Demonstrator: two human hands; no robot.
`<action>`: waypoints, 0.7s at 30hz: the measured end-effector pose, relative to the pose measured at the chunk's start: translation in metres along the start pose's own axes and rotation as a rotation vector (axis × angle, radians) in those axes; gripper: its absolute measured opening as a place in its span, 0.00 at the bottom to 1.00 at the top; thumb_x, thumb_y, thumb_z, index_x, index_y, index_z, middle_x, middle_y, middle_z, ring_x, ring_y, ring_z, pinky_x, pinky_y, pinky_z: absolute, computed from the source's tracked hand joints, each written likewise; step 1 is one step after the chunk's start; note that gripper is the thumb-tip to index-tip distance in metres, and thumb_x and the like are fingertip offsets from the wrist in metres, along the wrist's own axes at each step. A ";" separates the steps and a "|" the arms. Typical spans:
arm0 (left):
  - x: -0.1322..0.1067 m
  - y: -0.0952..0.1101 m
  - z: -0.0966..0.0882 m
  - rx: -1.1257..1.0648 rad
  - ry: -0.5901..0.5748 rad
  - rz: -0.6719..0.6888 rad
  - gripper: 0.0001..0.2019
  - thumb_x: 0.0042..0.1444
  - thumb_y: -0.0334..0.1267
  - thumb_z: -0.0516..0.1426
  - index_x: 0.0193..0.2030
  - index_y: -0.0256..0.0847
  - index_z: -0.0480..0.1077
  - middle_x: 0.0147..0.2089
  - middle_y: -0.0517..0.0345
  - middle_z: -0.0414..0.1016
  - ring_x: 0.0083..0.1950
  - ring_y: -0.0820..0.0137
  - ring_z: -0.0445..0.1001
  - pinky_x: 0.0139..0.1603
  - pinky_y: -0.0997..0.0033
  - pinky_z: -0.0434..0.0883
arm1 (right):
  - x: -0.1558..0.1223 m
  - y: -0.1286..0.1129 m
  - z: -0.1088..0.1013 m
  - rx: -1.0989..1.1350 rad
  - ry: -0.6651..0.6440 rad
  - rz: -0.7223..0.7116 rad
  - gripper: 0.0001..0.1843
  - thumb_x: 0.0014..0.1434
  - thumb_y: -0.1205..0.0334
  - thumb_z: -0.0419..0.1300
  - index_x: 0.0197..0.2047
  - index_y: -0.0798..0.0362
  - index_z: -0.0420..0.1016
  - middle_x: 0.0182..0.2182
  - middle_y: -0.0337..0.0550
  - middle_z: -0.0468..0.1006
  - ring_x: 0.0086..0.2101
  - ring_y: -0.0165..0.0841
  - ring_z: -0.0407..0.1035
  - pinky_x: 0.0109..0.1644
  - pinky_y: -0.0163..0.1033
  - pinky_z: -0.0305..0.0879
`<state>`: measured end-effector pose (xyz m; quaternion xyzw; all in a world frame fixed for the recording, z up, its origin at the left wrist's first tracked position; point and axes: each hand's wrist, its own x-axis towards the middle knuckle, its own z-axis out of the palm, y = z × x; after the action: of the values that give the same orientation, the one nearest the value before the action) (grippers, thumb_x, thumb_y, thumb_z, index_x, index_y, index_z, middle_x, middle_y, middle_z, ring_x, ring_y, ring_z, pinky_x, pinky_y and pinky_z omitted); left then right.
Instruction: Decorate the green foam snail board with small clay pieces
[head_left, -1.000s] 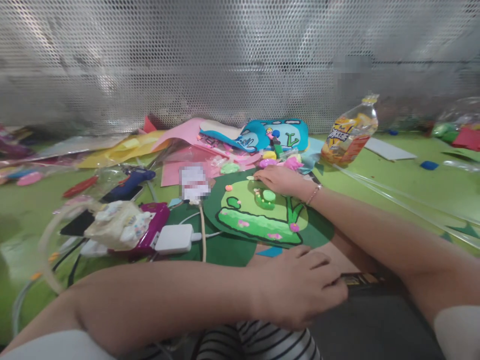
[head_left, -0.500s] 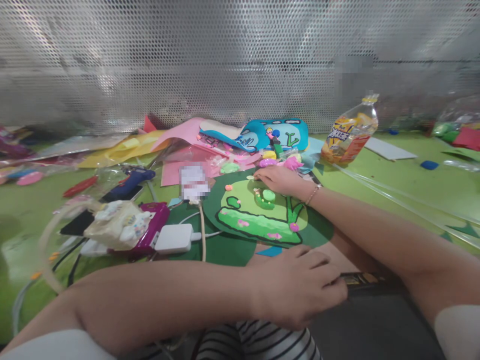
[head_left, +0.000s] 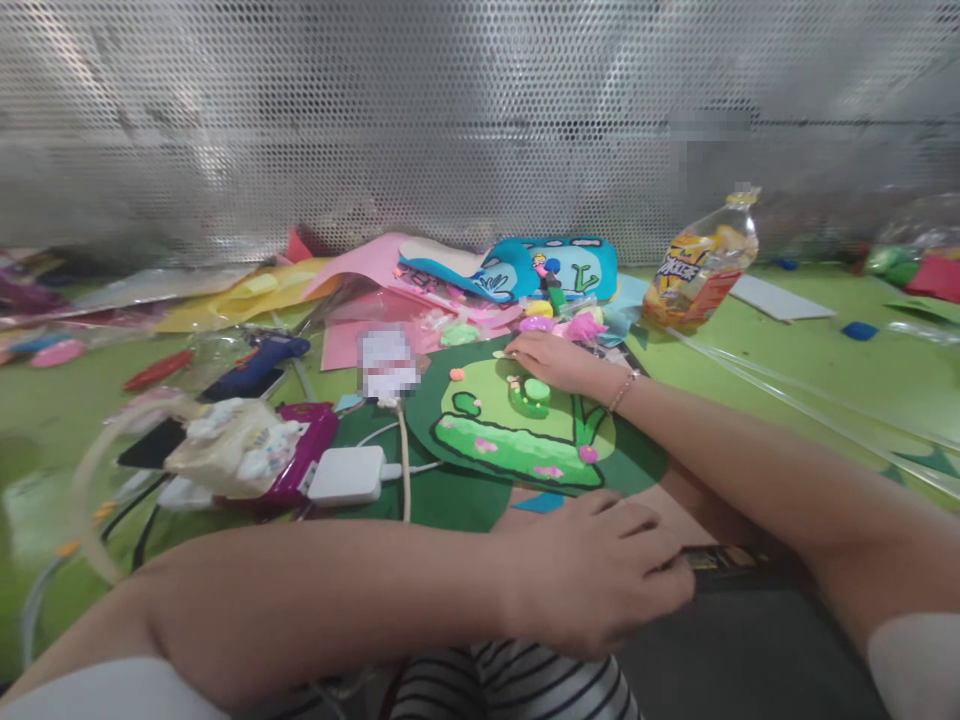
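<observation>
A dark green paper card (head_left: pixel 427 420) lies before me, bearing a light green picture with a clay grass strip (head_left: pixel 487 450), a small snail-like clay figure (head_left: pixel 531 395) and pink dots. At its top edge my right hand (head_left: pixel 559 362) bends down, fingers together, the tips against a small pale green clay piece (head_left: pixel 500 354). The undersides of those fingertips are hidden. My left hand (head_left: pixel 607 570) rests palm down at the table's near edge, its loosely bent fingers slightly apart and nothing visible in them. A blue paper scrap (head_left: pixel 540 503) lies beside it.
Behind the card are clay lumps (head_left: pixel 536 324), a blue picture card (head_left: pixel 600 262) and pink paper (head_left: pixel 360 265). A bottle (head_left: pixel 701 265) stands at right. White charger (head_left: pixel 346 475), cables, a purple device (head_left: pixel 319 440) and a blue glue gun (head_left: pixel 266 362) lie at left.
Both hands keep nearly the same place. The right fingertips have shifted very slightly at the card's top edge; the camera view has moved a touch.
</observation>
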<state>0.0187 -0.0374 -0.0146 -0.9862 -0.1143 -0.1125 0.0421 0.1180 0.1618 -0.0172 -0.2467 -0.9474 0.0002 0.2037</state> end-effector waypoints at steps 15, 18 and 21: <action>0.000 0.000 0.000 0.013 0.010 0.006 0.18 0.56 0.37 0.50 0.53 0.33 0.63 0.50 0.47 0.65 0.52 0.62 0.63 0.46 0.63 0.63 | -0.001 0.007 0.003 0.005 -0.023 -0.065 0.20 0.65 0.63 0.42 0.44 0.59 0.73 0.42 0.54 0.72 0.45 0.40 0.66 0.52 0.49 0.63; 0.000 0.000 0.000 0.001 0.012 0.003 0.18 0.57 0.36 0.48 0.53 0.33 0.63 0.50 0.48 0.65 0.52 0.62 0.62 0.47 0.62 0.63 | 0.000 0.005 0.001 -0.011 -0.042 -0.068 0.20 0.65 0.63 0.41 0.43 0.59 0.73 0.41 0.55 0.73 0.44 0.40 0.66 0.51 0.49 0.64; 0.000 0.000 0.001 0.000 0.004 0.002 0.19 0.56 0.37 0.50 0.54 0.33 0.63 0.51 0.48 0.65 0.52 0.62 0.62 0.47 0.61 0.63 | 0.001 0.003 -0.001 -0.017 -0.045 -0.061 0.19 0.65 0.64 0.42 0.43 0.59 0.73 0.41 0.55 0.73 0.43 0.40 0.66 0.50 0.50 0.64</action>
<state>0.0188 -0.0376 -0.0152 -0.9861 -0.1130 -0.1143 0.0426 0.1194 0.1649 -0.0163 -0.2195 -0.9588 -0.0082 0.1802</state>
